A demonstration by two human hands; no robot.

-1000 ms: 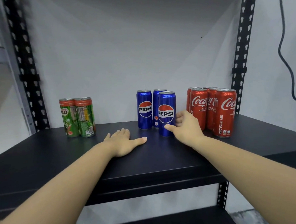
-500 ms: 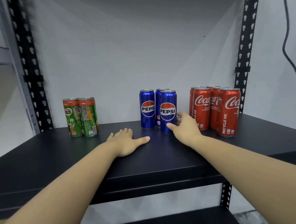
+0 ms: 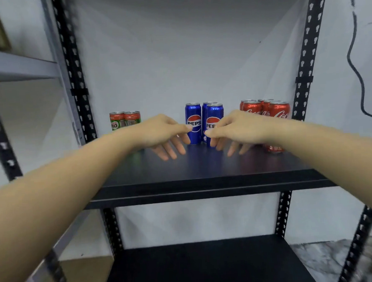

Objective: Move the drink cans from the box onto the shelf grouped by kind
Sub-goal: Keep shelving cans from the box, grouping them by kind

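Observation:
Three groups of cans stand at the back of the black shelf (image 3: 204,172). Two green Milo cans (image 3: 125,119) are on the left, three blue Pepsi cans (image 3: 203,118) in the middle, several red Coca-Cola cans (image 3: 265,107) on the right. My left hand (image 3: 160,133) hovers above the shelf in front of the Pepsi cans, fingers apart and hanging down, empty. My right hand (image 3: 234,130) hovers beside it, also empty with fingers spread, partly covering the front Pepsi can and the Coca-Cola cans. The box is mostly out of view.
A lower black shelf (image 3: 210,268) lies below. Black perforated uprights (image 3: 77,82) frame the rack. A grey shelf (image 3: 17,66) juts in at the left. A cardboard piece (image 3: 88,275) shows at bottom left, a black cable (image 3: 357,69) on the right wall.
Both hands have lifted off the shelf and pulled back; the right hand has left the front Pepsi can. The camera has moved back and tilted down, showing the lower shelf.

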